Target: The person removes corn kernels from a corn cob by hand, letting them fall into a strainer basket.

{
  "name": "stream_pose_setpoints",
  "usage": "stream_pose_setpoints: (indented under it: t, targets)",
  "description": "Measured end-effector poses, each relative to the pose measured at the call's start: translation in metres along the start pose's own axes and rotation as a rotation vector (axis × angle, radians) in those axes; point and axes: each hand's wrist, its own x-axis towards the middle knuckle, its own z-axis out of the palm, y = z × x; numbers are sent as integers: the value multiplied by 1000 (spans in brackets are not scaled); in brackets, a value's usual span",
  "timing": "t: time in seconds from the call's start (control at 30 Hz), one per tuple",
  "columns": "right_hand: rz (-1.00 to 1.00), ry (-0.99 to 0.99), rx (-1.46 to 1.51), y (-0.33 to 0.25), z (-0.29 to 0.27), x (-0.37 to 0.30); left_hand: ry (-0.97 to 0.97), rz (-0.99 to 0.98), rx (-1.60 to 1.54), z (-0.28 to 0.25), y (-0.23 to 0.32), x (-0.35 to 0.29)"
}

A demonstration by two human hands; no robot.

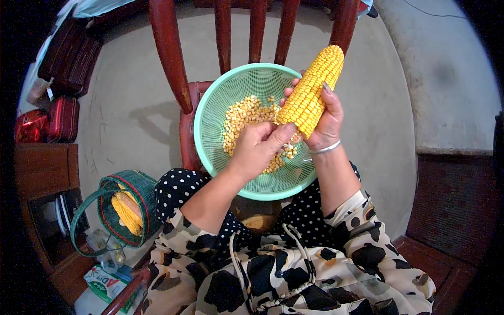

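A large yellow corn cob (313, 90) is held tilted above a mint-green colander (215, 118), its far end pointing up and to the right. My right hand (328, 118) wraps round the cob from the right, thumb along its side. My left hand (258, 149) pinches at the cob's lower end, thumb pressed against the kernels there; whether loose kernels sit in those fingers is hidden. Loose pale-yellow corn kernels (242, 118) lie in a heap on the colander's bottom, partly covered by my left hand.
The colander rests on a red wooden chair (189, 126) with a slatted back. To the left, a green woven basket (149, 197) holds several corn cobs (127, 214). A white-and-green package (107, 283) lies below it. Dark wooden furniture (47, 168) lines the left side.
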Motion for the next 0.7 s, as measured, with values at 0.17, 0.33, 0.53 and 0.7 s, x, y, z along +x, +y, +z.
stream_pose_setpoints:
  t: [0.17, 0.33, 0.53, 0.7]
  targets:
    - [17, -18, -132, 0, -2, -1, 40, 114, -66, 8, -8, 2]
    - [-5, 13, -83, 0, 0, -1, 26, 142, -3, 7, -6, 0]
    - [-18, 20, -155, 1, 3, 0, 102, 221, 184, 1, 0, -1]
    - [-138, 58, -353, 0, 8, -2, 196, 261, 538, -2, 15, -5]
